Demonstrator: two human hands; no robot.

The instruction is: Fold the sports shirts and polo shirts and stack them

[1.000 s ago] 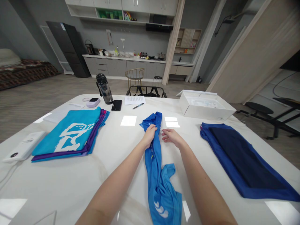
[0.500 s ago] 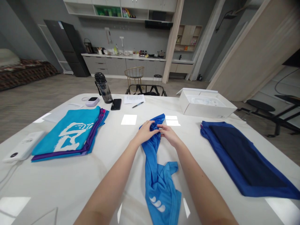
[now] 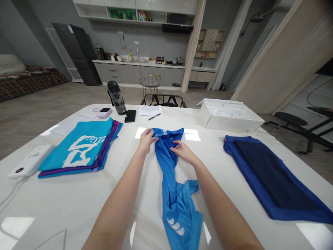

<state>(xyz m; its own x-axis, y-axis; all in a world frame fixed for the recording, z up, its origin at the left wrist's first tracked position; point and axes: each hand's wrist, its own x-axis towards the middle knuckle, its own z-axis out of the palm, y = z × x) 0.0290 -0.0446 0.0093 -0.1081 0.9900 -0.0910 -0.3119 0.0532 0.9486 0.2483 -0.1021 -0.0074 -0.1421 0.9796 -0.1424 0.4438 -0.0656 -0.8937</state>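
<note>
A blue garment [image 3: 169, 180] lies lengthwise on the white table, bunched and twisted in its upper half. White curved marks show on its near end, and a small loop of cloth sticks out on its right side. My left hand [image 3: 146, 141] is closed on the far left corner of the garment, thumb and fingers pinching the edge. On the other side, my right hand [image 3: 183, 151] rests its fingertips against the bunched cloth, with thumb and fingers apart. The garment's exact kind is hard to tell in its folds.
At left lies a stack of folded clothes [image 3: 83, 146], turquoise on top, beside a white power bank [image 3: 31, 160]. Folded dark blue clothes [image 3: 270, 173] lie at right, below a white box [image 3: 231, 118]. A bottle [image 3: 117, 99], phone [image 3: 130, 116], paper [image 3: 150, 110] and pen [image 3: 154, 116] stand or lie behind.
My left hand has moved left and pulled the garment's far edge out sideways, so that it spreads wider. My right hand has parted from the left and come slightly nearer, its fingers looser.
</note>
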